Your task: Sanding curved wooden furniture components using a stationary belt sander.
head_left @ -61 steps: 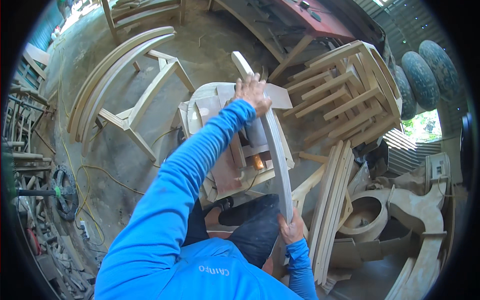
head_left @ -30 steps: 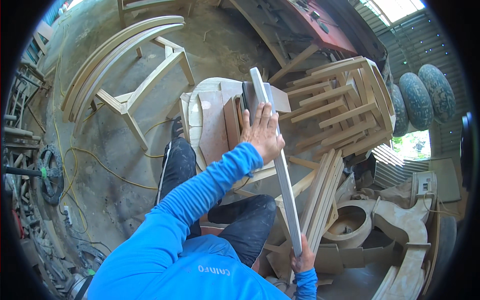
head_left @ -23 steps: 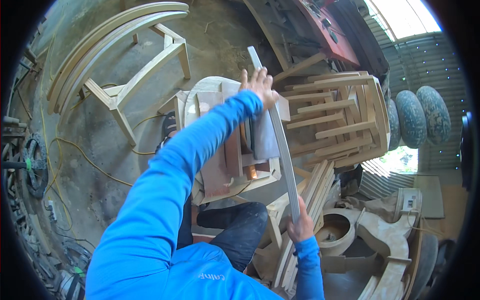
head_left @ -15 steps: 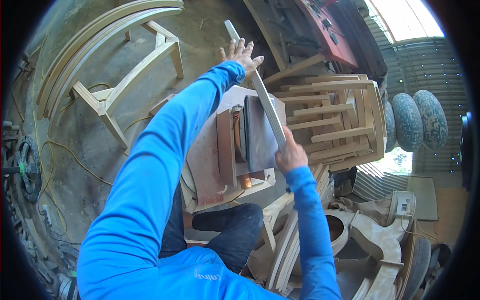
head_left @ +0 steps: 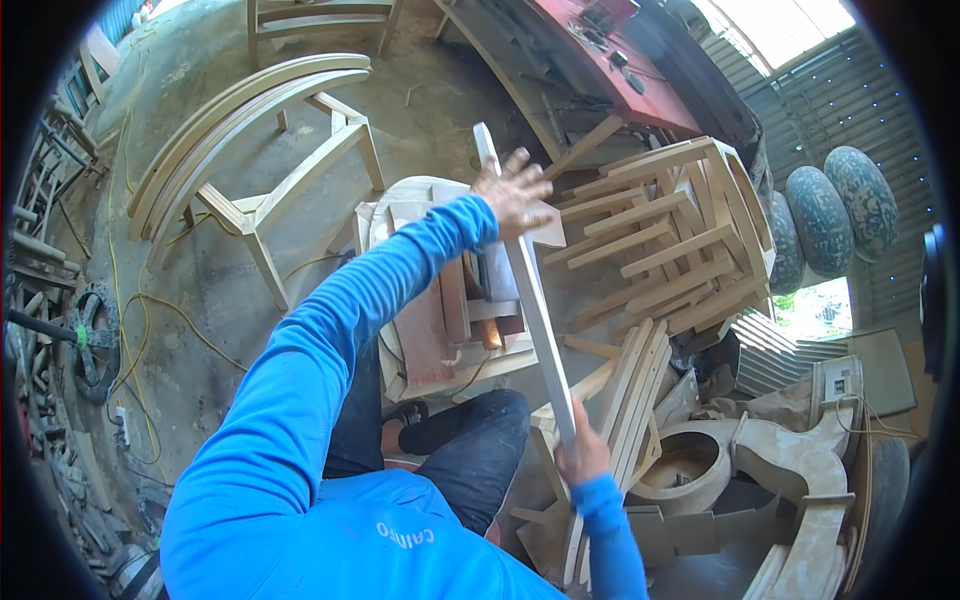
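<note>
Here | wooden strip (head_left: pixel 540 325): pale, slender, rounded tip | left hand (head_left: pixel 512 196): spread wide over it | right hand (head_left: pixel 584 452): gripping it

Gripping a wooden strip (head_left: pixel 540 325) at its lower end with the right hand (head_left: pixel 585 452); laying the splayed left hand (head_left: pixel 510 195) across its upper part, near wooden frames (head_left: pixel 690 222).

The wooden strip (head_left: pixel 541 322) is partly covered by the left hand (head_left: pixel 510 196); the far wooden frame (head_left: pixel 322 27) is cut by the top edge.
</note>
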A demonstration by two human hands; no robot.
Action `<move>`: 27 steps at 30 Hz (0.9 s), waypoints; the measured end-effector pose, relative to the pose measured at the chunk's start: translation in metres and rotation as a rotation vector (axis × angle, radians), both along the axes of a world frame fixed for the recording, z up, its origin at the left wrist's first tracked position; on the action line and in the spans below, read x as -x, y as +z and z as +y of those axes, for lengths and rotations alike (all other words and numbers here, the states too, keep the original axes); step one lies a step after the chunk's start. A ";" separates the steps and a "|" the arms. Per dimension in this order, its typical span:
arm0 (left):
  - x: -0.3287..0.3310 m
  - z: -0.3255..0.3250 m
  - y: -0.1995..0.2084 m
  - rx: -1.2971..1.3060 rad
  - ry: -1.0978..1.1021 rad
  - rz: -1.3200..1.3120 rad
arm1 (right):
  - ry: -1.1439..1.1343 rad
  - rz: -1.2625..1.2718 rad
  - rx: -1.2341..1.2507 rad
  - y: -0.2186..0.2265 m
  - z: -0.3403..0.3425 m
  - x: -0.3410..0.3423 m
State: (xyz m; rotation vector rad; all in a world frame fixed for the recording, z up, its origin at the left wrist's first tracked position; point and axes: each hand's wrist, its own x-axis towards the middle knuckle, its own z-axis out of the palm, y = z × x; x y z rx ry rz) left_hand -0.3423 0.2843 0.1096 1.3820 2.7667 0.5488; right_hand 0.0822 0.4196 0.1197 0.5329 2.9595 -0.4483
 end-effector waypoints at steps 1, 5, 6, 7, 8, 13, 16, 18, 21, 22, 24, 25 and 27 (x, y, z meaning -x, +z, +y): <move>-0.026 0.007 0.002 -0.002 -0.110 0.026 | -0.028 0.011 0.011 0.012 -0.006 -0.042; -0.128 0.009 0.010 -0.140 -0.285 -0.036 | -0.110 0.015 0.046 0.045 -0.016 -0.147; -0.145 0.007 0.010 -0.223 -0.275 -0.019 | -0.128 0.010 0.060 0.046 -0.016 -0.162; -0.157 0.006 0.015 -0.219 -0.284 -0.021 | -0.117 0.006 0.023 0.048 -0.013 -0.172; -0.165 0.007 0.018 -0.152 -0.280 -0.031 | -0.100 0.002 -0.012 0.050 -0.008 -0.178; -0.187 0.016 0.012 -0.166 -0.225 -0.043 | -0.066 -0.023 -0.020 0.058 0.014 -0.197; -0.158 0.013 0.006 -0.199 -0.201 -0.033 | -0.005 -0.038 -0.078 0.061 0.023 -0.165; -0.127 0.019 -0.005 -0.246 -0.191 -0.018 | 0.007 -0.013 -0.100 0.053 0.028 -0.133; -0.046 0.027 -0.043 -0.283 -0.153 0.151 | 0.038 -0.008 -0.112 0.047 0.025 -0.049; -0.012 0.028 -0.046 -0.167 -0.143 0.164 | 0.039 -0.020 -0.096 0.042 0.027 -0.016; 0.043 0.028 -0.044 -0.043 -0.027 0.099 | 0.021 -0.043 -0.032 0.026 0.031 0.054; 0.061 0.026 -0.042 -0.037 0.082 0.026 | 0.032 -0.059 0.014 0.017 0.036 0.090; 0.068 0.030 -0.044 0.030 -0.072 0.049 | 0.054 -0.108 -0.070 0.004 0.038 0.168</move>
